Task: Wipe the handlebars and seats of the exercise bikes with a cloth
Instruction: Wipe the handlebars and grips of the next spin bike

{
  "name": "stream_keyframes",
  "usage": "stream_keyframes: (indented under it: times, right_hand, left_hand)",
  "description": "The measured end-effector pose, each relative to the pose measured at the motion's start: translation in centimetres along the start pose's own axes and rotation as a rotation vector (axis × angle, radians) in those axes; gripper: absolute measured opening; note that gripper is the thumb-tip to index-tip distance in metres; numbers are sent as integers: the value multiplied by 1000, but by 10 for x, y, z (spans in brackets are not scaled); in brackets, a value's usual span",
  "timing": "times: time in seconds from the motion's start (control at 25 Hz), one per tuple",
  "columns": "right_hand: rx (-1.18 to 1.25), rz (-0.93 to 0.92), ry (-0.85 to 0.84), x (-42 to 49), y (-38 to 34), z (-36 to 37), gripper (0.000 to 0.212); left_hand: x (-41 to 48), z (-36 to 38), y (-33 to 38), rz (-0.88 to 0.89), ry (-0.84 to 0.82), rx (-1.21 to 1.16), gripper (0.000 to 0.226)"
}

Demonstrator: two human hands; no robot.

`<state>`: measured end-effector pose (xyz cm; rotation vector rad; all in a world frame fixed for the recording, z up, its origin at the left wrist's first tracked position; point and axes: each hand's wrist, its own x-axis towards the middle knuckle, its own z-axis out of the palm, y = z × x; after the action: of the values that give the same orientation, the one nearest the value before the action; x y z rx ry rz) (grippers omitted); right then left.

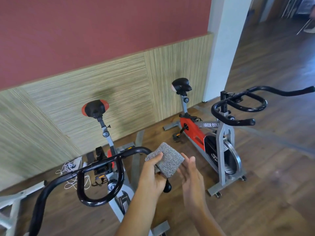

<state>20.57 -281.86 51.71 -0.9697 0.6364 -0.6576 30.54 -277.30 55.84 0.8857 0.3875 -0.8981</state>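
Observation:
A folded grey cloth (pixel 166 159) is wrapped over the right end of the near bike's black handlebar (pixel 95 171). My left hand (pixel 152 176) grips the cloth and the bar beneath it, thumb on top. Just right of the cloth, my right hand (pixel 190 174) hovers with straight fingers, holding nothing. The bar's black end knob (pixel 167 187) shows below my left hand. This bike's black-and-red seat (pixel 95 108) stands farther back. A second bike at the right has a black seat (pixel 181 85) and black handlebars (pixel 238 106).
A wood-panelled wall (pixel 85 99) runs behind both bikes, with a white pillar (pixel 223 48) at the right. A white cord (pixel 69 169) lies on the wooden floor near the wall. A grey frame (pixel 12 206) stands at the lower left. Open floor stretches right.

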Motion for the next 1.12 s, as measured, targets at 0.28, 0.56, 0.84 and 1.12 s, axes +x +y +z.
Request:
stream_keyframes:
  times: [0.28,0.56,0.84,1.12]
  right_hand:
    - [143,-6,-139,32,-16,11,87]
    - [470,110,-99,48,-9,27,70]
    - [185,128,218,70,-13,24,35]
    - [-1289,295,-285,103,-24,74,19]
  left_hand:
    - [26,13,-1,-117,-219,107,47]
    - [57,-4,30,-96,-386,471,30]
    - [88,-62,45,391,-118,1057,20]
    - [102,-100,19,31,-49,873,16]
